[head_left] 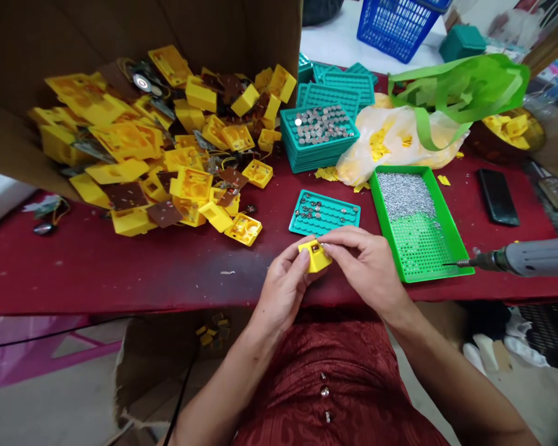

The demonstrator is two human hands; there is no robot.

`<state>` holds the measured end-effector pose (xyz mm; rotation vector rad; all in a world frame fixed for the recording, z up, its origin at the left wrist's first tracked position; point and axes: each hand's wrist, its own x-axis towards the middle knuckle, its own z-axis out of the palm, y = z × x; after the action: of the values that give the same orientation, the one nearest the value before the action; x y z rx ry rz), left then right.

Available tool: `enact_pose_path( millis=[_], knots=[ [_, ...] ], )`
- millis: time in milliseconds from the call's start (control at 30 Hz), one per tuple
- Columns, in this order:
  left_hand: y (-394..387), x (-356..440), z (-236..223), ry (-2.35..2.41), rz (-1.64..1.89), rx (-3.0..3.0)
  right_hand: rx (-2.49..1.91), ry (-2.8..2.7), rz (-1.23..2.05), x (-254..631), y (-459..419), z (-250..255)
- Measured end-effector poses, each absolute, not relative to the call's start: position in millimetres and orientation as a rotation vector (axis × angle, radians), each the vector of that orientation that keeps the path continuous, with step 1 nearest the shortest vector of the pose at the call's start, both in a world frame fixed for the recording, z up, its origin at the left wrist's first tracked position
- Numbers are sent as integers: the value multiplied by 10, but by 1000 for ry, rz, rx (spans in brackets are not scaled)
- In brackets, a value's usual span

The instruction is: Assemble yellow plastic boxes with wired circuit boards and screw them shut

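Near the table's front edge, my left hand [283,282] is closed around a small yellow plastic housing [318,259] with a dark opening on its upper face. My right hand [369,266] reaches in from the other side, thumb and forefinger pinched at the housing's right edge; a tiny shiny piece seems to be at the fingertips, too small to name. Just beyond the hands lies a teal ridged tray [339,218] with several button cells on it. To the right is a green tray [456,248] of small metal screws over a perforated base.
A heap of yellow housings [121,139] with wires and brown boards spills from a cardboard box [97,31]. Stacked teal trays [316,158] hold more button cells. An electric screwdriver [539,257] juts in at right, below a black phone [497,197]. A blue basket [395,28] stands behind.
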<state>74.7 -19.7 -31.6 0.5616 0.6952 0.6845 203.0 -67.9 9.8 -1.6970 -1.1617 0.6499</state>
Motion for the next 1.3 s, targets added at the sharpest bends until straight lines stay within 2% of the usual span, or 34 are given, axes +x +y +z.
enact_pose_path(
  millis=[233,400,533,700,767,1033,1300],
  knots=[
    [-208,757,-305,692,683,596,-1678,-1040,872,2028,-618,121],
    [-226,727,-308,662,665,627,-1849,-1191,705,2033,-573,171],
    [-218,662,-287,688,626,582,-1721,-1155,785,2226,-587,189],
    [-173,564,-186,820,579,685,-1964,-1190,228,2594,-521,53],
    [-145,535,-153,885,567,736,-2116,-1334,128,2661,-446,-12],
    [-59,547,-141,902,578,699,-2255,-1567,90,2565,-291,-171],
    [-64,593,-191,826,615,657,-2209,-1484,147,2512,-369,-217]
  ],
)
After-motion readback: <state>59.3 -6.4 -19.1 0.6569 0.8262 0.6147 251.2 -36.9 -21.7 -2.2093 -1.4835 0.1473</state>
